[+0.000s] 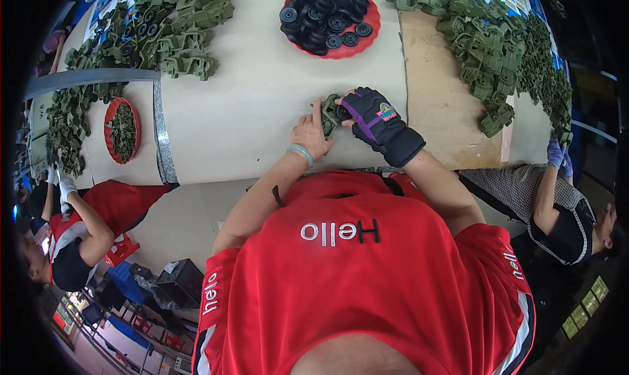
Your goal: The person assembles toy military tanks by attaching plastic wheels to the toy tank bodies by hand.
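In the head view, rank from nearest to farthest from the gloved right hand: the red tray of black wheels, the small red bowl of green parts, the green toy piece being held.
1. Green toy piece, in the right hand itself.
2. Red tray of black wheels, straight ahead on the table.
3. Small red bowl of green parts, far left.

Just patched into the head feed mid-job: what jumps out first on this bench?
Dead centre, the bare left hand and the black-and-purple gloved right hand pinch a small olive-green plastic part together on the pale tabletop. Above them sits a red tray of black wheels, flanked by heaps of green parts: one far left, one far right.
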Demonstrator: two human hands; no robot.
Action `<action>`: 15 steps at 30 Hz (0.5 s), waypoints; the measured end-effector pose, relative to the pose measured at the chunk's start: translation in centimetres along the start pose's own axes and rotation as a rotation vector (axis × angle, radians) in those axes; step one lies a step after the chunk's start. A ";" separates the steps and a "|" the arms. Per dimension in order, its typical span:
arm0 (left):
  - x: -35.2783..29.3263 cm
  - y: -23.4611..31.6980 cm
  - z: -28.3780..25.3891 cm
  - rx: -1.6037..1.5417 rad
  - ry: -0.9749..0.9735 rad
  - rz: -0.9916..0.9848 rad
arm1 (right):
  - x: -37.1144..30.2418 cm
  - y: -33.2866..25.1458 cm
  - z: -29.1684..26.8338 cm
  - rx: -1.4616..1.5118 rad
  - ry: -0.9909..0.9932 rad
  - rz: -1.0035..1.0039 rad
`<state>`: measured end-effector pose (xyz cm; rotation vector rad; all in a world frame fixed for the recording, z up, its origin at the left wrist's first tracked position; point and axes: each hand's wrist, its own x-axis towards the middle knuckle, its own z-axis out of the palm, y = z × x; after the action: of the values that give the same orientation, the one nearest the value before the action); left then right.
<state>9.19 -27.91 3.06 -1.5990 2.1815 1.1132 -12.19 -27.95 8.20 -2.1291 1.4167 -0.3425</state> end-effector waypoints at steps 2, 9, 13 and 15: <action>0.0 -0.4 0.2 0.007 0.021 0.004 | 0.1 -0.9 -0.8 0.118 0.085 0.001; 0.6 -0.3 0.4 0.016 -0.008 0.017 | 5.5 -1.0 1.2 -0.043 0.353 -0.077; 1.3 -2.0 3.0 0.041 0.068 0.074 | 6.8 -3.3 1.4 -0.268 0.010 -0.236; 1.3 -3.1 4.1 0.007 0.173 0.192 | 7.2 -3.1 1.1 -0.275 -0.011 -0.209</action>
<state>10.42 -26.45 -1.91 -1.5622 2.4928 1.0500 -6.37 -33.25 8.41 -2.5067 1.2993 -0.2240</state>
